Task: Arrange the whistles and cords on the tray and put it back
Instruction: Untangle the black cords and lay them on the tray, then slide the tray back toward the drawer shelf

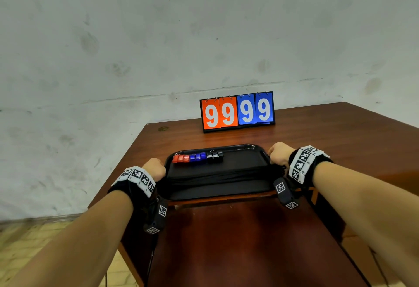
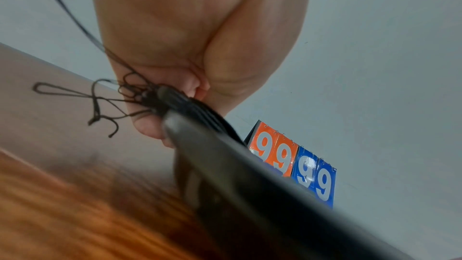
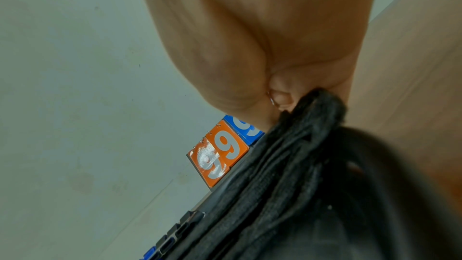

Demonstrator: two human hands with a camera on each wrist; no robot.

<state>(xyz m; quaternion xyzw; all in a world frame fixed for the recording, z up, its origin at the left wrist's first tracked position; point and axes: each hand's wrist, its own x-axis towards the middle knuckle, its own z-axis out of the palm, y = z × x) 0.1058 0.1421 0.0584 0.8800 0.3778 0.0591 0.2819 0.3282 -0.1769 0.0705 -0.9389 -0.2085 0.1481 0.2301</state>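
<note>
Gripping black tray [image 1: 238, 150] ends — both hands [image 1: 155, 168] clamped on cords [image 1: 217, 176], scoreboard [image 1: 237, 112] reading 9999

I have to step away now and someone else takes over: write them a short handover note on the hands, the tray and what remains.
Left hand grips the tray's left edge; right hand grips its right edge.
The black tray sits by the wooden table's near step.
Done: the whistles, red, blue, black, lie in one row at the tray's far side; the black cords are bundled across its middle.
Left: carry the tray back to its place.
</note>
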